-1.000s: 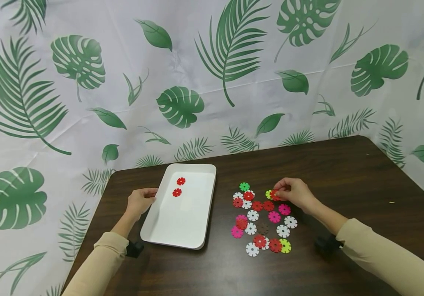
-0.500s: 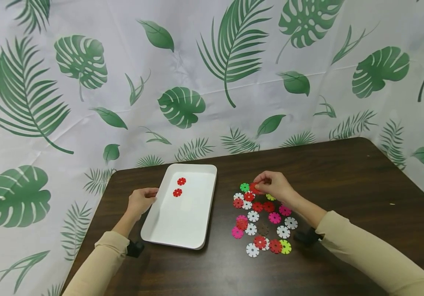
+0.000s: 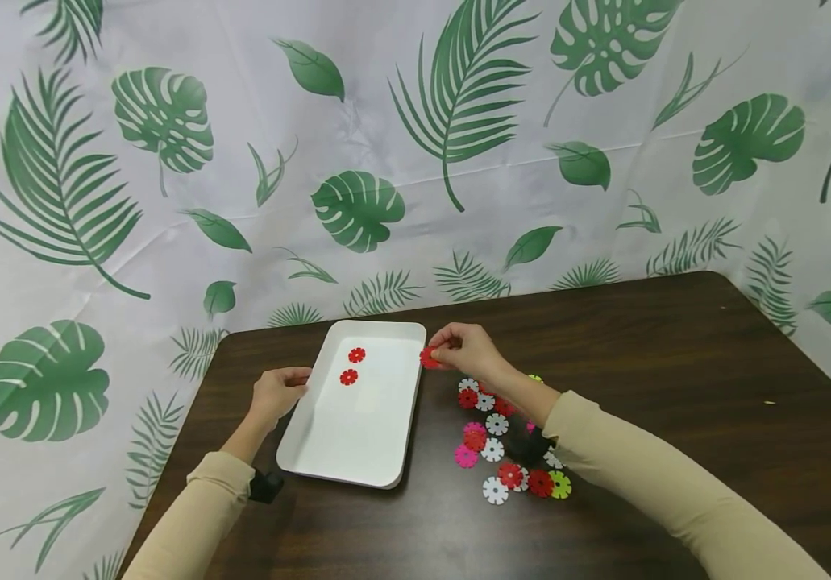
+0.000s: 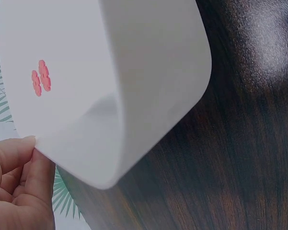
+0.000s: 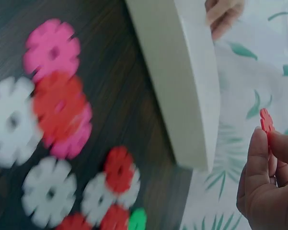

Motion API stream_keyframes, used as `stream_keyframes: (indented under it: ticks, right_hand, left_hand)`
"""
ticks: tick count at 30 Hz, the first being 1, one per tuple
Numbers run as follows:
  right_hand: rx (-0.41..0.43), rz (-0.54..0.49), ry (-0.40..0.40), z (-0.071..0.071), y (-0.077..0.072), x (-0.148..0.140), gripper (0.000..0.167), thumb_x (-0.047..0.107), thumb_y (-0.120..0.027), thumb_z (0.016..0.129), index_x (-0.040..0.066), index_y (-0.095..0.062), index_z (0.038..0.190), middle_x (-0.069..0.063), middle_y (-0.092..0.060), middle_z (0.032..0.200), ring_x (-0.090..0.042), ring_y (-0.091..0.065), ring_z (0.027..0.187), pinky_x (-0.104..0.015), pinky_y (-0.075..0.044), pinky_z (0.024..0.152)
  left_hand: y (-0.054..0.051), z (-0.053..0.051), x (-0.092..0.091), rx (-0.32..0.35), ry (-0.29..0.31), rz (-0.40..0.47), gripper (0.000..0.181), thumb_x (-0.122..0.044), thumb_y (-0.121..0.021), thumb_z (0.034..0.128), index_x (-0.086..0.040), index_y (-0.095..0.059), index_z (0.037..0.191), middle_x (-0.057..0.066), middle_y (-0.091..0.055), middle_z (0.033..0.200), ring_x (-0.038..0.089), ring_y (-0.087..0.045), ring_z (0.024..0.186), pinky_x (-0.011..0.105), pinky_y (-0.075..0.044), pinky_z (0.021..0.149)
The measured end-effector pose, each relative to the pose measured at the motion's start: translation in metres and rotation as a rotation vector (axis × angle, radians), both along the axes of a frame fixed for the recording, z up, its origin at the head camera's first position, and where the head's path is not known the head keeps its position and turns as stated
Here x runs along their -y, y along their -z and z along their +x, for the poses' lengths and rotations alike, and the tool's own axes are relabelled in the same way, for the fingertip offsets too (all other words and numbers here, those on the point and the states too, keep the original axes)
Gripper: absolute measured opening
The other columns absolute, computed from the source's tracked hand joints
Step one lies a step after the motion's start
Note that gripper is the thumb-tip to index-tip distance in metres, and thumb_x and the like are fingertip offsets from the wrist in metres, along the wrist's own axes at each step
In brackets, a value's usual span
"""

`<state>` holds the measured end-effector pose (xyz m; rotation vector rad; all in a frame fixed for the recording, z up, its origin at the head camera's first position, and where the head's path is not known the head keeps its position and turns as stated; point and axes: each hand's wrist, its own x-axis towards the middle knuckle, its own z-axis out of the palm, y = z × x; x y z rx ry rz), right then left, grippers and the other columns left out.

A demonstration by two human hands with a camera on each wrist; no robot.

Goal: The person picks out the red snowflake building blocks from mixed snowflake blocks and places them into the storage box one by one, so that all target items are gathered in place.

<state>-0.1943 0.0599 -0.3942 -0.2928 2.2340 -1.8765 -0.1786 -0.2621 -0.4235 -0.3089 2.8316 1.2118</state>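
Note:
A white tray (image 3: 346,419) lies on the table with two red notched discs, an upper disc (image 3: 357,354) and a lower disc (image 3: 348,377), inside it. My left hand (image 3: 277,396) pinches the tray's left rim between thumb and finger, as the left wrist view also shows. Between the thumb and fingertips of my right hand (image 3: 469,353) is another red notched disc (image 5: 266,120). That hand hovers at the tray's right rim, outside or just over the edge; I cannot tell which.
Right of the tray, notched discs in white, red, pink (image 3: 467,456) and yellow (image 3: 560,485) lie scattered, some overlapping. My right forearm hides part of them. The dark wooden table (image 3: 676,362) ends at a leaf-print cloth (image 3: 277,161) behind.
My right hand has carried the red disc leftward from the far right of the scattered discs to the tray's right rim. The left hand and tray have stayed put.

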Motion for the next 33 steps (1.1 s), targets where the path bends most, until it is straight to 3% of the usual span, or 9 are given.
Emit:
stream_keyframes:
  ticks: [6,17,33]
  right_hand:
    - [0.069,-0.063,0.005,-0.003,0.000,0.040,0.013,-0.007,-0.063,0.083,-0.008,-0.061,0.096,-0.006,-0.055,0.077,-0.011,-0.054,0.067,-0.035,-0.056,0.073]
    - [0.152,-0.080,-0.001,-0.002,0.010,0.095,0.011,-0.007,-0.063,0.084,-0.008,-0.062,0.094,-0.004,-0.053,0.071,-0.010,-0.056,0.062,-0.030,-0.057,0.069]
    - [0.280,-0.047,0.140,-0.007,0.025,0.142,0.007,-0.008,-0.066,0.080,-0.005,-0.064,0.085,-0.008,-0.058,0.074,-0.011,-0.057,0.061,-0.026,-0.056,0.061]
  left_hand:
    - [0.001,0.000,0.000,0.001,-0.004,-0.003,0.029,0.002,-0.061,0.0861,0.004,-0.064,0.114,0.022,-0.066,0.106,0.024,-0.061,0.089,0.027,-0.052,0.072]
    - [0.001,-0.001,0.000,-0.003,-0.012,-0.010,0.029,0.002,-0.060,0.0856,0.005,-0.064,0.114,0.021,-0.067,0.105,0.024,-0.061,0.088,0.028,-0.051,0.070]
    - [0.006,-0.004,0.002,-0.003,-0.015,-0.001,0.029,0.003,-0.061,0.0850,0.004,-0.065,0.114,0.020,-0.067,0.104,0.024,-0.061,0.088,0.030,-0.053,0.073]
